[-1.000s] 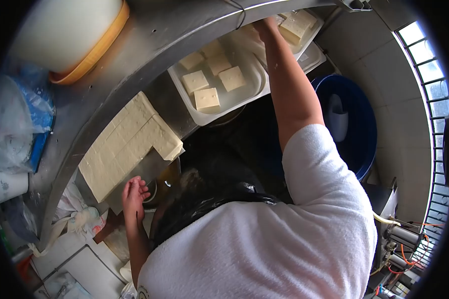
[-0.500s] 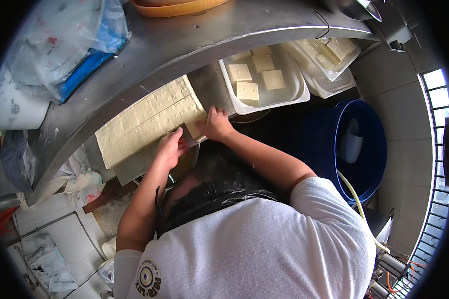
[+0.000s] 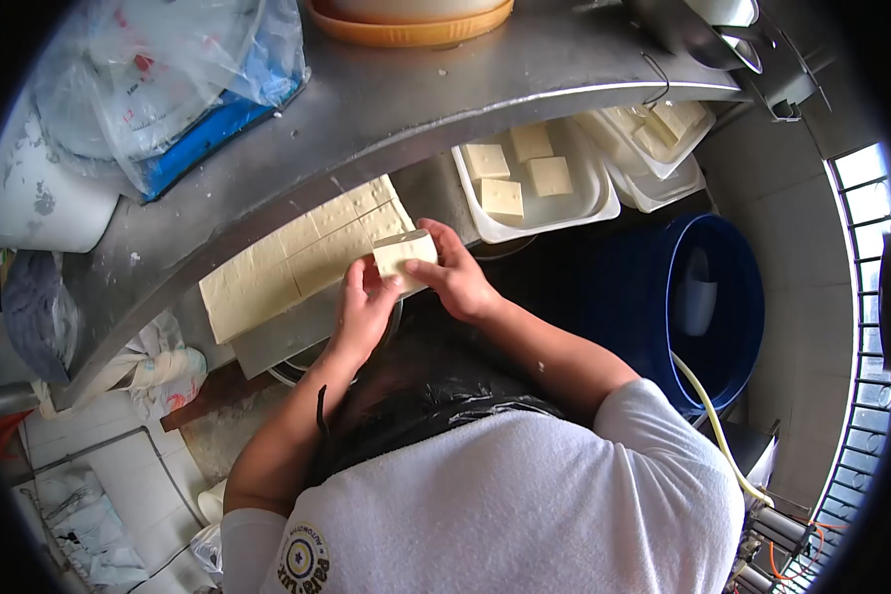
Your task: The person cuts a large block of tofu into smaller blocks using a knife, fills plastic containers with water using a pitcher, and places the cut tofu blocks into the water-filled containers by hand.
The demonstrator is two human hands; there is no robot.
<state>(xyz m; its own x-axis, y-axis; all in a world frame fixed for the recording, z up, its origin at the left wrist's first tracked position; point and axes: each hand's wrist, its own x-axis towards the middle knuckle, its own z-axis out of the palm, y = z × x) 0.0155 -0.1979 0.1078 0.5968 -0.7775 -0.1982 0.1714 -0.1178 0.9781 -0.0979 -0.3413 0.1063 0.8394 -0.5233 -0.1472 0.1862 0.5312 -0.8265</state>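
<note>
A pale cream tofu block (image 3: 403, 252) is held between both hands, tilted so that its top and front side show. My left hand (image 3: 366, 309) grips its left and lower edge with the fingertips. My right hand (image 3: 457, 274) wraps its right side, the thumb pressed on the front face. Just behind lies a large tofu slab (image 3: 267, 262), scored by straight cut lines, on a metal board (image 3: 267, 342). The block sits above the slab's right front end. To the right stands a white plastic tub (image 3: 589, 203) with several cut tofu blocks inside.
A steel shelf (image 3: 386, 109) curves over the slab's far side. It carries a bagged scale (image 3: 208, 139) and an orange basin (image 3: 416, 30). More white tubs (image 3: 653, 188) stand at right, beside a blue barrel (image 3: 614, 297) with a hose (image 3: 703, 396).
Both hands have lifted a tofu block from the slab's right front corner and brought it up toward me. Earlier, the hands were down at that corner. The camera view has shifted slightly.
</note>
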